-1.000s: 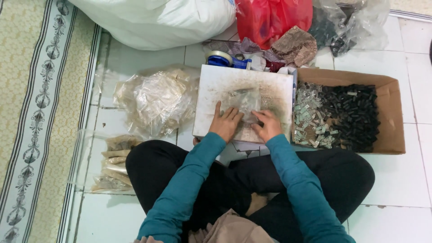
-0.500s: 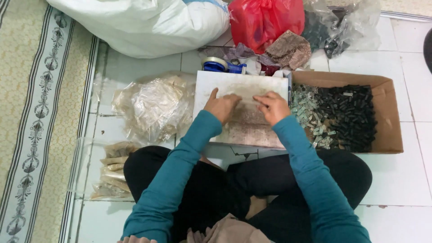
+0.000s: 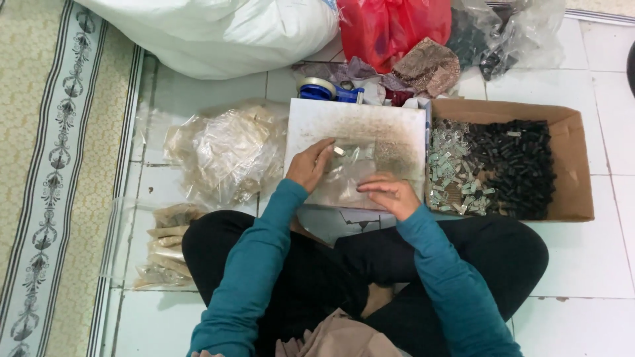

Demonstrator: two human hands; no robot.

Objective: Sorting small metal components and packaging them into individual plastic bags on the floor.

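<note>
I sit cross-legged on a tiled floor with a worn white board [image 3: 357,122] in front of my legs. A clear plastic bag [image 3: 357,173] holding small pieces lies flat on it. My left hand [image 3: 309,165] rests on the bag's left edge, pinching a small light piece at the fingertips. My right hand [image 3: 391,195] presses flat on the bag's near right corner. Both sleeves are teal.
A cardboard box [image 3: 574,165] at right holds several small black and silvery parts. A heap of clear bags [image 3: 225,152] lies at left, packed bags [image 3: 165,248] near my left knee. Tape roll [image 3: 319,88], red bag [image 3: 390,26], white sack [image 3: 218,30] behind. A patterned rug [image 3: 53,165] borders the left.
My hands have drawn apart on the bag: the left moved to its left edge, the right came down to its near corner. The view has shifted slightly.
</note>
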